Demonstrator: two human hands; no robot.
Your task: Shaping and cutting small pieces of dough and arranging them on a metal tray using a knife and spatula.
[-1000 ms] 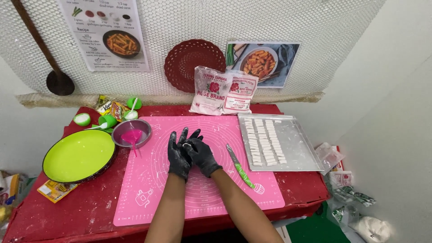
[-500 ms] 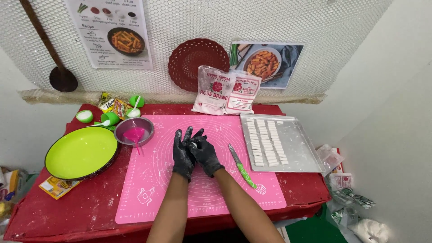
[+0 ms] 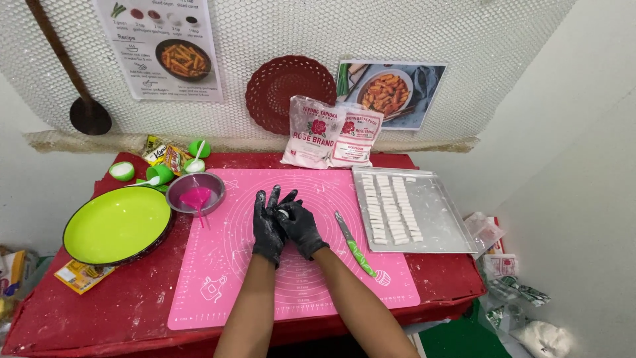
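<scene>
The red surface (image 3: 99, 311) carried everything, and the pink mat (image 3: 218, 278) lay spread beneath the fingers, reaching well out to both sides of them. Left of the fingers sat the lime-green plate (image 3: 116, 224), near but apart. To their right lay the metal tray (image 3: 440, 219) with rows of small white dough pieces (image 3: 391, 209). Beyond the fingers, against the wall, leaned two flour bags (image 3: 331, 132). Just left and slightly past the fingertips stood the small steel bowl (image 3: 194, 191) holding a pink scraper (tilted inside it). The green-handled knife (image 3: 354, 245) lay on the mat just right of the fingers, not touching them. The left hand (image 3: 268, 225) and right hand (image 3: 299, 225), both in black gloves dusted white, were pressed together above the mat, fingers partly fanned upward. Between them, pinched at the fingertips, showed a small white dough lump (image 3: 283, 213).
</scene>
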